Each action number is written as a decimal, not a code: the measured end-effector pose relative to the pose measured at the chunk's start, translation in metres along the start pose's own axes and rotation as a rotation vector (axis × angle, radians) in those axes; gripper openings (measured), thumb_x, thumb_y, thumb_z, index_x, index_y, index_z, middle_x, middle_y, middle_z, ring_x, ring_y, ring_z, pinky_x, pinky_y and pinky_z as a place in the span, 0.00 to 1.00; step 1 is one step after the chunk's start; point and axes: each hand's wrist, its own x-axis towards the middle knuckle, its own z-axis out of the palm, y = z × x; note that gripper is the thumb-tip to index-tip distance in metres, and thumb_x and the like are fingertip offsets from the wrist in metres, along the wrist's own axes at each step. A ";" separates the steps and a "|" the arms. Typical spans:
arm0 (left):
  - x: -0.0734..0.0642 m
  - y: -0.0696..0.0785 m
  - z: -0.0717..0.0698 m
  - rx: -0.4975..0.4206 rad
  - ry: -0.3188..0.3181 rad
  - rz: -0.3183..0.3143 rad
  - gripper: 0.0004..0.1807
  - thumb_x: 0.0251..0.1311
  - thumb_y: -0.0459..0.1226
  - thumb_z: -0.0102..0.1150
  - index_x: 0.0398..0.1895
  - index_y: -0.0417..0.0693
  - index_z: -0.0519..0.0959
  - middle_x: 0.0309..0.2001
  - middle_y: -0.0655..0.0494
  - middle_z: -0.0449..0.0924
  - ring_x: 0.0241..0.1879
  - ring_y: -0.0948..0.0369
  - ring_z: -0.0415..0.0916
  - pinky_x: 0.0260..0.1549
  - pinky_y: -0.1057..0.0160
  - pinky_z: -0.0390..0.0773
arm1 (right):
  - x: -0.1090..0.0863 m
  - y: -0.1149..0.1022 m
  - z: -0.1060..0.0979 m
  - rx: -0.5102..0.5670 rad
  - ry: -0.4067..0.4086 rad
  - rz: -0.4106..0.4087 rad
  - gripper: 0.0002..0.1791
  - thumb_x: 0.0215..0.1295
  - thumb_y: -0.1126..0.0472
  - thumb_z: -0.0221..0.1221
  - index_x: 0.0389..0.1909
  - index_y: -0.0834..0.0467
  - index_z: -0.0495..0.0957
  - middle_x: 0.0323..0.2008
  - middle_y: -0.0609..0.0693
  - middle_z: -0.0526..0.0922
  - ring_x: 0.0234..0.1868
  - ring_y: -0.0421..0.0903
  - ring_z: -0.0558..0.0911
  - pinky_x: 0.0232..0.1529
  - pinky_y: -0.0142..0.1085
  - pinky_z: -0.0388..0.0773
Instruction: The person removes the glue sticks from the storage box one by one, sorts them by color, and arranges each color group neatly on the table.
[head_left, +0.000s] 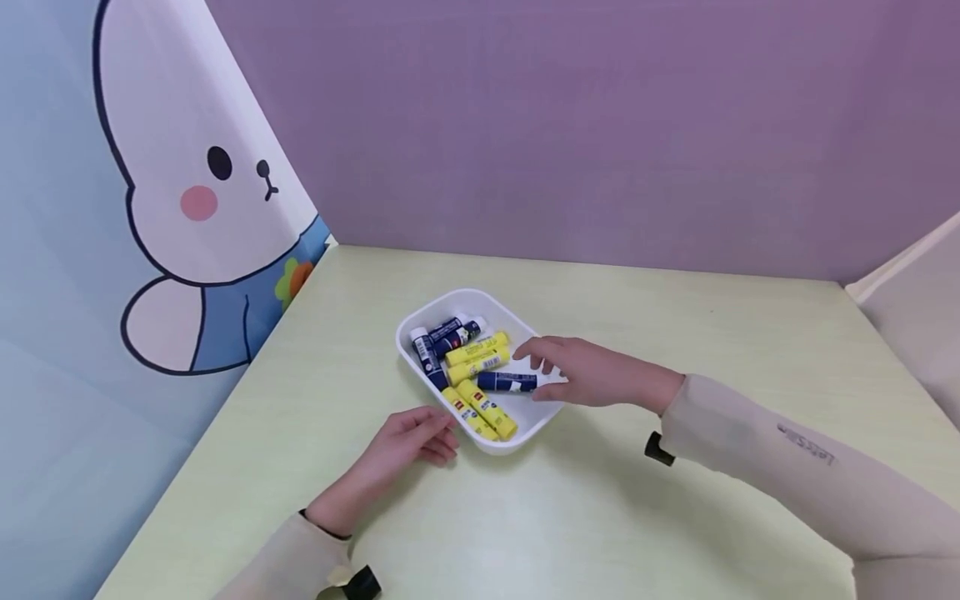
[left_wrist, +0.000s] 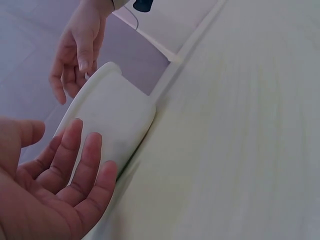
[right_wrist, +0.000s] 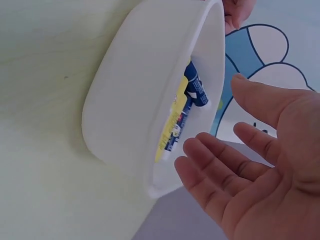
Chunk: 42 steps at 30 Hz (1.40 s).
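A white plastic tray [head_left: 534, 423] holds several yellow glue sticks [head_left: 480, 365] and several dark blue glue sticks [head_left: 507, 382], all lying on their sides. My left hand [head_left: 411, 446] is at the tray's near left side, its thumb by the rim. In the left wrist view its fingers [left_wrist: 90, 155] are loosely bent in front of the tray's outer wall; whether they touch it I cannot tell. Over the tray's right end hovers my right hand [head_left: 577, 371], fingers spread and nothing held. The right wrist view shows its fingers [right_wrist: 215, 172] beside the rim, with glue sticks [right_wrist: 197, 87] partly visible inside.
The tray stands on a pale yellow-green table [head_left: 637, 517]. Behind the table rises a purple backdrop [head_left: 570, 133]. To the left hangs a light blue cloth with a cartoon rabbit [head_left: 202, 242]. A whitish panel [head_left: 918, 308] borders the right side.
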 end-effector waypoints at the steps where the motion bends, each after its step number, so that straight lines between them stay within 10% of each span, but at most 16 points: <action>1: 0.000 0.000 0.001 -0.003 0.003 -0.001 0.19 0.75 0.35 0.45 0.52 0.21 0.73 0.35 0.51 0.83 0.34 0.61 0.82 0.39 0.62 0.86 | 0.004 0.000 0.000 0.016 -0.013 0.011 0.27 0.65 0.60 0.66 0.63 0.60 0.70 0.49 0.56 0.80 0.51 0.53 0.79 0.51 0.44 0.81; 18: 0.005 -0.001 0.001 -0.031 0.066 0.013 0.16 0.75 0.34 0.47 0.48 0.23 0.75 0.33 0.51 0.83 0.32 0.61 0.82 0.37 0.63 0.86 | 0.053 0.007 -0.009 0.201 -0.246 0.197 0.28 0.62 0.65 0.68 0.62 0.59 0.71 0.48 0.53 0.80 0.46 0.45 0.80 0.52 0.38 0.79; 42: 0.006 -0.006 0.007 -0.081 0.053 0.007 0.17 0.75 0.34 0.46 0.48 0.22 0.72 0.31 0.53 0.82 0.31 0.61 0.82 0.36 0.63 0.86 | 0.098 0.008 0.013 0.084 -0.362 0.387 0.22 0.57 0.71 0.69 0.48 0.51 0.74 0.43 0.52 0.77 0.37 0.44 0.75 0.31 0.29 0.77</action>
